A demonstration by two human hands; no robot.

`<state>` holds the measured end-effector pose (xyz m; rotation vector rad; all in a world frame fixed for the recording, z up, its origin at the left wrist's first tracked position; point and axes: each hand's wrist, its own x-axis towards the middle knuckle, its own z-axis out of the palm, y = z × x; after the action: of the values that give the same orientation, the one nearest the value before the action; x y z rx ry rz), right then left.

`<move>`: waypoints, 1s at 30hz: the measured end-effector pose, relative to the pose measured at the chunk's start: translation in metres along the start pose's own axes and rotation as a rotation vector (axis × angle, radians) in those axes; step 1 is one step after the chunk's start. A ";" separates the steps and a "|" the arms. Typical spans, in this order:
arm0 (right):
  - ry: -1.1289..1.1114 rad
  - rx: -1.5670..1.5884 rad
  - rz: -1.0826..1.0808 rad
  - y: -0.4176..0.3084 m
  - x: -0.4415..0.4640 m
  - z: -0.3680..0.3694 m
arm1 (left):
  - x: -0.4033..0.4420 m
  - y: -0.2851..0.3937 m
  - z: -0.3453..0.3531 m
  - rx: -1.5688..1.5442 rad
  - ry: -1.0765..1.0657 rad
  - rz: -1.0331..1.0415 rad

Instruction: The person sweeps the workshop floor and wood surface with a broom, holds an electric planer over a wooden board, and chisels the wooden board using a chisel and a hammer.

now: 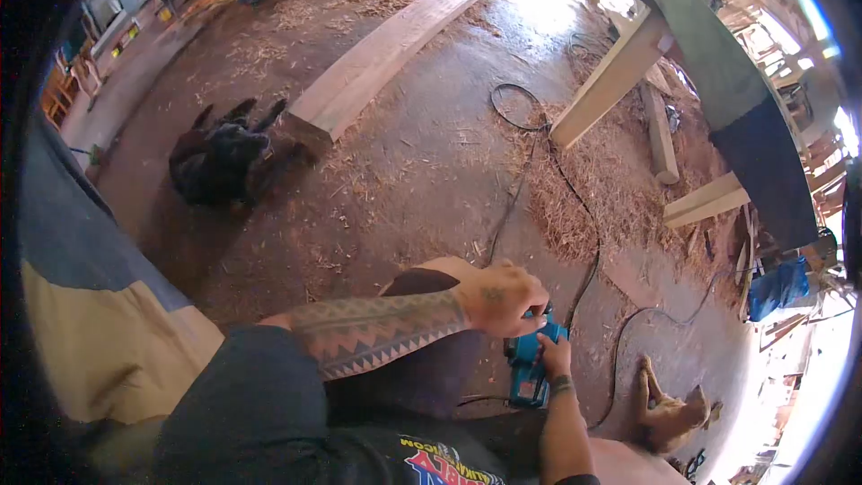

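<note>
Fingers of the right hand (558, 357) wrap the teal power tool (528, 368), near and right of centre; the left hand (503, 296) curls at its top, grip unclear. Loose black cord (599, 238) could snag, jerking the tool sideways.

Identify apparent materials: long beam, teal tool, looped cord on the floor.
Long beam: solid wood, apparently unfinished; pale tan, matte, no visible coating.
Teal tool: likely molded plastic housing, from the uniform teal color; metal parts can't be confirmed.
Looped cord: probably rubber or PVC jacket, smooth black; it bends in loose curves. Which polymer, can't tell.
</note>
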<state>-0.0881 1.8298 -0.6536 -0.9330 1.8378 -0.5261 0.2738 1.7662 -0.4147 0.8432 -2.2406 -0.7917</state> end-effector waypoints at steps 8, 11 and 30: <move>0.010 -0.054 -0.106 -0.010 -0.018 0.008 | 0.000 -0.009 0.000 -0.048 -0.027 -0.021; 0.012 -0.131 -0.055 -0.011 -0.016 0.005 | 0.002 -0.012 0.002 -0.077 -0.021 -0.016; 0.068 -0.371 0.018 -0.046 -0.033 0.016 | 0.025 0.001 -0.015 -0.156 -0.182 -0.222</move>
<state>-0.0492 1.8285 -0.6092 -1.1531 2.0440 -0.2087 0.2685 1.7440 -0.3969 0.9892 -2.2290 -1.1725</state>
